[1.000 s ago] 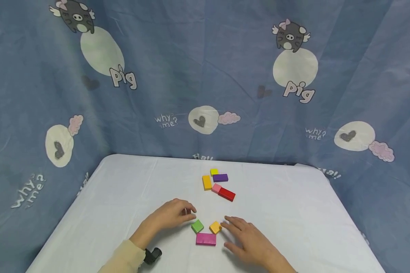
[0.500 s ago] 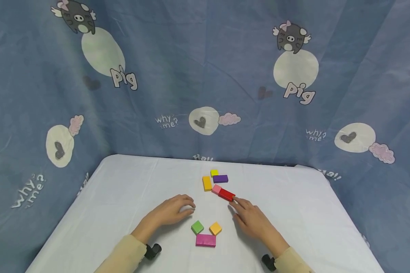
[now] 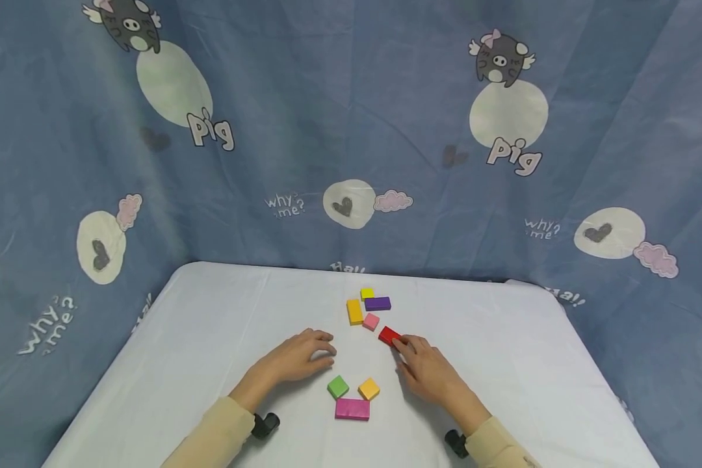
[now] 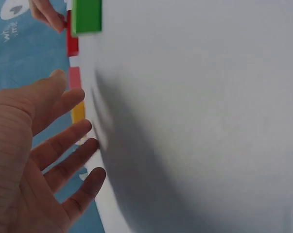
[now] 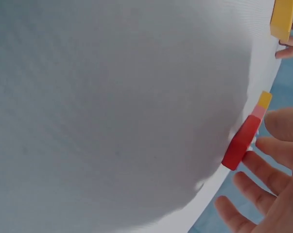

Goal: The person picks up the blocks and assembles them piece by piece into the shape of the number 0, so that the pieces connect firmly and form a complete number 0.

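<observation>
My right hand (image 3: 433, 374) reaches over the right end of a red block (image 3: 389, 335), fingertips on it and thumb apart from it in the head view. The right wrist view has the red block (image 5: 242, 142) beside the spread fingers. My left hand (image 3: 298, 354) holds nothing; its fingers are loosely bent above the white tabletop, left of the red block. In front of it lie a green block (image 3: 338, 387), a small orange block (image 3: 368, 389) and a long magenta block (image 3: 352, 409). A pink block (image 3: 371, 322) sits left of the red one.
Farther back, a long orange block (image 3: 354, 312), a purple block (image 3: 377, 303) and a small yellow block (image 3: 367, 294) lie close together. A white cloth covers the table (image 3: 503, 338). Behind it hangs a blue patterned curtain (image 3: 351, 130).
My right hand has moved from beside the small orange block up to the red block. The red block has shifted toward me, leaving a gap to the pink block. My left hand has moved slightly back.
</observation>
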The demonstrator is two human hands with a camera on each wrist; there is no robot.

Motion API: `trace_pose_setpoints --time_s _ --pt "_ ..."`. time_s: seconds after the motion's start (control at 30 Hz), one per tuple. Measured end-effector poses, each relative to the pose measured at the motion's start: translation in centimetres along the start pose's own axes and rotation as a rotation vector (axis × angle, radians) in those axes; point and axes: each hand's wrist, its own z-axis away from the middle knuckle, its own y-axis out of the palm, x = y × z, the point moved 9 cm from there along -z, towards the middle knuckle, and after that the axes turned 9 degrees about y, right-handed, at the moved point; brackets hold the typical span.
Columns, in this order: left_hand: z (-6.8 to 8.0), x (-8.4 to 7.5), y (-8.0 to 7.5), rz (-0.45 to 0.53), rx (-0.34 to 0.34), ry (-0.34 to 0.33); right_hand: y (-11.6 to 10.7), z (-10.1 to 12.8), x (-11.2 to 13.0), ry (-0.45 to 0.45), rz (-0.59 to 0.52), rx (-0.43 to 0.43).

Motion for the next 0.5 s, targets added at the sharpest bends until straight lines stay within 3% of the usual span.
trace_pose_setpoints --time_s 0.1,0.23,0.5 --pt "0.4 -1.0 -0.2 0.003 0.009 0.017 -0.1 0.1 0.0 -0.003 -0.002 -0.002" --pt "1.6 -3.7 -0.5 -0.012 0.034 0.089 0.1 0.3 0.1 -0.017 -0.014 0.020" --pt "4.6 -7.6 -0.2 -0.121 0.134 0.172 -0.1 0.7 0.1 -0.019 -0.014 0.015"
